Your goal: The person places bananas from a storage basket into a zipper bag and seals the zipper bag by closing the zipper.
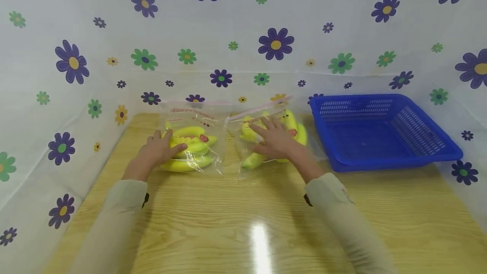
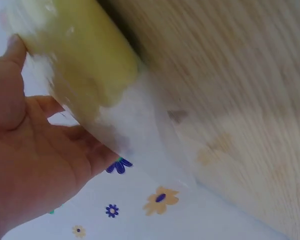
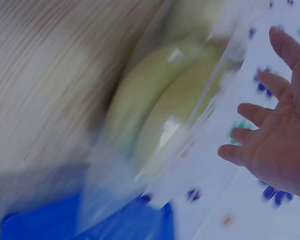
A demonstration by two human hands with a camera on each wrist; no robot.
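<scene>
Two clear zip bags of yellow bananas lie side by side on the wooden table. On the left bag [image 1: 195,149], my left hand [image 1: 157,150] rests at the left side with its thumb across the plastic. In the left wrist view, that hand's thumb and fingers [image 2: 92,150] lie along the bag's edge, beside a yellow banana [image 2: 97,50]. Over the right bag [image 1: 300,132] my right hand [image 1: 277,138] is spread. The right wrist view shows its fingers [image 3: 252,114] straight and apart from the bag, with bananas [image 3: 165,110] under the plastic.
A blue plastic basket [image 1: 395,166] with slotted walls stands at the right, close to the right bag. Behind and at both sides of the table [image 1: 213,219] hangs a white flower-print cloth [image 1: 243,20].
</scene>
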